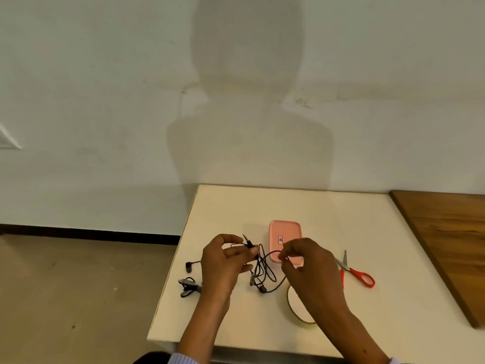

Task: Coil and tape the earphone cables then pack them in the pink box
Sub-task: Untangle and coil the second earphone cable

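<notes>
Just in front of the pink box (285,232), a person's left hand (223,261) pinches the earphone cable (265,271) below its plug while the right hand (304,266) pinches a loop. Even, untwisted turns should make taping easier.

The pink box (285,228) carries a small white label (280,240) with a red border and blue marks, too small and blurred to read.

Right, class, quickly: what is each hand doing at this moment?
Left hand: fingers pinch the black earphone cable near its plug.
Right hand: fingers pinch the same cable.
</notes>
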`<act>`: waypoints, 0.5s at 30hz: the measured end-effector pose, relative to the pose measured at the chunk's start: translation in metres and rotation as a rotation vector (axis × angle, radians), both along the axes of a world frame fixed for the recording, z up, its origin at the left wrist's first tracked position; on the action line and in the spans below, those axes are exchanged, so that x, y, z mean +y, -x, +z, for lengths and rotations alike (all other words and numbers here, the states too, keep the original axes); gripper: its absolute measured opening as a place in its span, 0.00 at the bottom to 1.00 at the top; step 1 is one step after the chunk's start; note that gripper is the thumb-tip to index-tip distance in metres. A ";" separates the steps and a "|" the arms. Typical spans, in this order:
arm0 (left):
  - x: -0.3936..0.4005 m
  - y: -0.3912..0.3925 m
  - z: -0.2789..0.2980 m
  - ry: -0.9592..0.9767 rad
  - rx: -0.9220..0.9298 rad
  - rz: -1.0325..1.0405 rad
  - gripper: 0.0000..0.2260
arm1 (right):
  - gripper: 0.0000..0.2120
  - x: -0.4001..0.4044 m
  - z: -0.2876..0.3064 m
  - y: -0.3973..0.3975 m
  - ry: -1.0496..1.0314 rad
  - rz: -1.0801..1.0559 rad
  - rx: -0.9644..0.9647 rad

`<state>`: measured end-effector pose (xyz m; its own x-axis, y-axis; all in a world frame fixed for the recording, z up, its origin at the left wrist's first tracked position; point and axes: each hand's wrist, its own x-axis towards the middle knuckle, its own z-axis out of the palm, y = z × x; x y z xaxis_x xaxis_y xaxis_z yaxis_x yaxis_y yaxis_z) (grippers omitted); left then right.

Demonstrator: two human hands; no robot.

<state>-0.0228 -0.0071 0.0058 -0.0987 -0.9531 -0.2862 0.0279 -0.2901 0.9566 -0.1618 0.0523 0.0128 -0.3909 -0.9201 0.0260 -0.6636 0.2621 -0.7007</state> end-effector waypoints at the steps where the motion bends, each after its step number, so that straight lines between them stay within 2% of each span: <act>1: 0.000 0.000 0.001 -0.001 0.003 -0.010 0.11 | 0.08 -0.002 0.000 -0.001 0.029 0.027 -0.009; 6: 0.003 0.002 0.004 -0.012 0.015 -0.066 0.07 | 0.11 -0.010 -0.016 -0.013 0.005 0.077 -0.159; 10: 0.003 0.001 0.003 -0.015 -0.015 -0.067 0.06 | 0.05 -0.013 -0.021 -0.007 0.064 0.072 -0.201; 15: 0.006 0.003 0.001 0.003 -0.066 -0.061 0.06 | 0.03 -0.016 -0.019 -0.008 0.019 0.079 -0.293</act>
<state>-0.0254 -0.0015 0.0064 -0.1373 -0.9468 -0.2910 -0.0528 -0.2864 0.9567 -0.1541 0.0358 -0.0060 -0.3111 -0.9485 -0.0597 -0.4502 0.2024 -0.8697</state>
